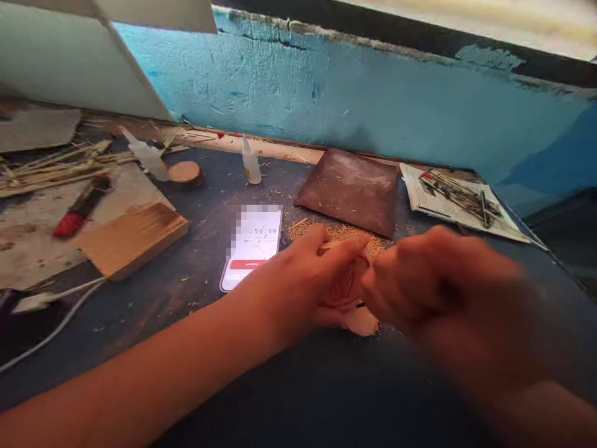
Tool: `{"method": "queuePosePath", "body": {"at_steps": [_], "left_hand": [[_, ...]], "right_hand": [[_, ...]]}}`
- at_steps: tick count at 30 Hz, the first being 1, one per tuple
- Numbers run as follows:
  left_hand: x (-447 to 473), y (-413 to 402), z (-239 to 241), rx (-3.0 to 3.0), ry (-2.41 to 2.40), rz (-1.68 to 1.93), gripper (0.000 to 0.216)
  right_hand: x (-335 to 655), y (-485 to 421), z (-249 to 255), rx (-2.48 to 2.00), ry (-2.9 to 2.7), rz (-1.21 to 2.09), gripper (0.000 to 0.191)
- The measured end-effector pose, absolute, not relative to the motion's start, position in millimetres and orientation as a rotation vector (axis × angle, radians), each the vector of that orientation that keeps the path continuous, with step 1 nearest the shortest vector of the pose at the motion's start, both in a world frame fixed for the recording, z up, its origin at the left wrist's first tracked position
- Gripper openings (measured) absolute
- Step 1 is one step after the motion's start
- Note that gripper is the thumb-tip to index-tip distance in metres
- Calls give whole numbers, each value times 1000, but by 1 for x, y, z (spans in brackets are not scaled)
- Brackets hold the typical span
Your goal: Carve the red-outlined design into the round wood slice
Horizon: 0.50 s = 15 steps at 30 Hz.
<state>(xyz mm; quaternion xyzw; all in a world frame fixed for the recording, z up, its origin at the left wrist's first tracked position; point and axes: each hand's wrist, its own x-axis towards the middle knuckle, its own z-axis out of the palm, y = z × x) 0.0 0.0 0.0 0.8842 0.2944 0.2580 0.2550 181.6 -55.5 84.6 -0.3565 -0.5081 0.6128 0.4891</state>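
Observation:
My left hand (317, 280) is closed in a pinch on a thin pale wooden stick (330, 245) over the dark tabletop. Below the fingers lies a small round wooden slice (362, 322), partly hidden by both hands. My right hand (433, 280) is closed beside the left, touching it, and is smeared by motion; what it holds is hidden. A patch of sawdust (345, 233) lies just behind the hands.
A phone (254, 249) showing a timer lies left of the hands. Behind are a brown leather pad (349, 190), two glue bottles (250, 163), a wood disc (185, 172), a wooden block (133, 239), straw sticks (51, 165), a red-handled tool (79, 208) and a newspaper (459, 199) with scraps.

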Motion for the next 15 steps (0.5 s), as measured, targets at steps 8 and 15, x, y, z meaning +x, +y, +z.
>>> {"method": "queuePosePath", "body": {"at_steps": [8,15], "left_hand": [[-2,-6,2,2361,830,650,99],[-2,-6,1,2390,839,670,104]], "right_hand": [[180,-57,75,-797,-1243,1393,63],[186,-53,91,-867,-1209,1478,69]]}}
